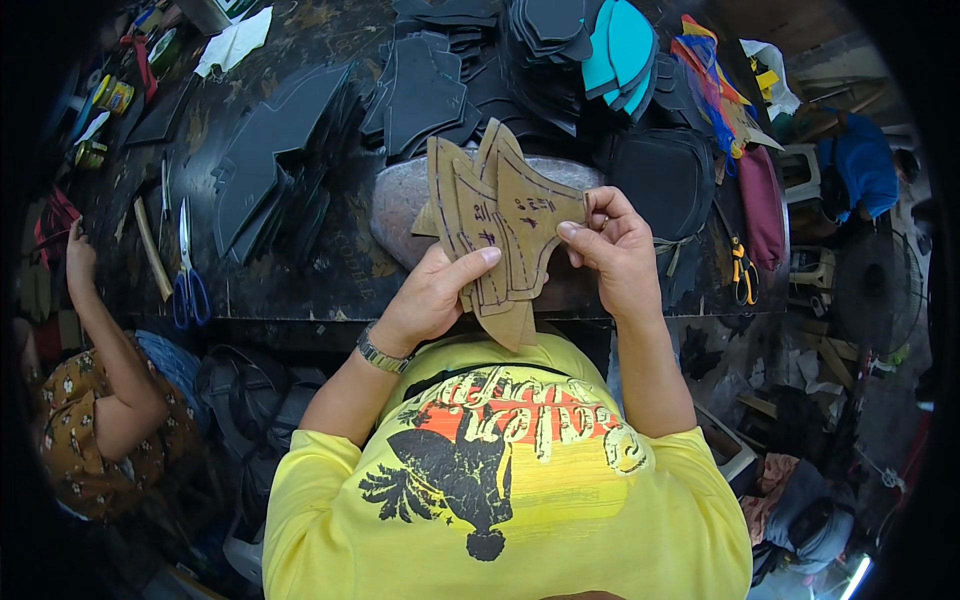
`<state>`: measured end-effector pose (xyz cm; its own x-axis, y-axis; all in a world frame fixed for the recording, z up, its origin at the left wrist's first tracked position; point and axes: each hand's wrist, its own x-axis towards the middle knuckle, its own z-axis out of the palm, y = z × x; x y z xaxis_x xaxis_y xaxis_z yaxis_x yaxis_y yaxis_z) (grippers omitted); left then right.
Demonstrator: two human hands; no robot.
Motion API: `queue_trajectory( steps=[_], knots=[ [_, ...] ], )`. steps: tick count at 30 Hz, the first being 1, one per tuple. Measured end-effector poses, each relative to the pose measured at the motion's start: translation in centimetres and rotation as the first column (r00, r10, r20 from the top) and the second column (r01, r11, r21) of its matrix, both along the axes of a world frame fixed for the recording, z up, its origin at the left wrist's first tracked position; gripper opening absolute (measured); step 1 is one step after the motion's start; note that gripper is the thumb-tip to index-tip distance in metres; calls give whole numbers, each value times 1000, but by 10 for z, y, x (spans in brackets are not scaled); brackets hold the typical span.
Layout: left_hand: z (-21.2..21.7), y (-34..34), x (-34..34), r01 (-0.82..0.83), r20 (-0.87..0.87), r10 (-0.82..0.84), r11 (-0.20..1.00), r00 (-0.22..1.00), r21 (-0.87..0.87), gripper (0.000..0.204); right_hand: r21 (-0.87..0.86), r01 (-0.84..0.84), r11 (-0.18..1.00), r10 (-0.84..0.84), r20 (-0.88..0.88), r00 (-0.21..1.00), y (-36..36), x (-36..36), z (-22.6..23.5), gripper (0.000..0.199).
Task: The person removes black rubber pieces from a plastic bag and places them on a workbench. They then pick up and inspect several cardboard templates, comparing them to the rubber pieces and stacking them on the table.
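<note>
Several brown cardboard pattern pieces [530, 215], curved and marked with dark pen lines, are fanned out in front of my chest. My left hand [435, 290] grips them from the left, thumb laid across the front. At their upper right corner, my right hand [612, 240] pinches the edge of one piece between thumb and fingers. Behind the cardboard, on the table, lies a worn grey slab [400, 200], mostly covered by the pieces and my hands.
Stacks of black cut pieces [275, 150] and teal pieces [617, 55] lie on the dark table [340, 285]. Blue-handled scissors [187, 270], a wooden-handled tool [152, 250] and orange-handled snips [742, 270] rest near its front edge. Another person [110, 400] sits at the left.
</note>
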<state>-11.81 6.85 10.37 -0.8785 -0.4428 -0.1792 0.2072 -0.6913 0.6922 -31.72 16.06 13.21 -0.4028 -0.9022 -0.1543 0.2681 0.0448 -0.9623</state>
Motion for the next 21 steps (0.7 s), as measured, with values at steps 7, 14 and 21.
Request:
queue_trajectory(
  steps=[7,14,21],
  knots=[
    [8,-12,9,12,99,-8,999,995,-46,39,-60,94,994,-83,159,984,3,-8,1,34],
    [15,-18,9,43,87,-45,999,995,20,40,-31,105,994,-94,245,965,7,-11,-1,37],
    [10,-17,9,36,176,-17,993,984,-108,38,-16,79,997,-72,281,957,9,-4,-8,35]
  ],
)
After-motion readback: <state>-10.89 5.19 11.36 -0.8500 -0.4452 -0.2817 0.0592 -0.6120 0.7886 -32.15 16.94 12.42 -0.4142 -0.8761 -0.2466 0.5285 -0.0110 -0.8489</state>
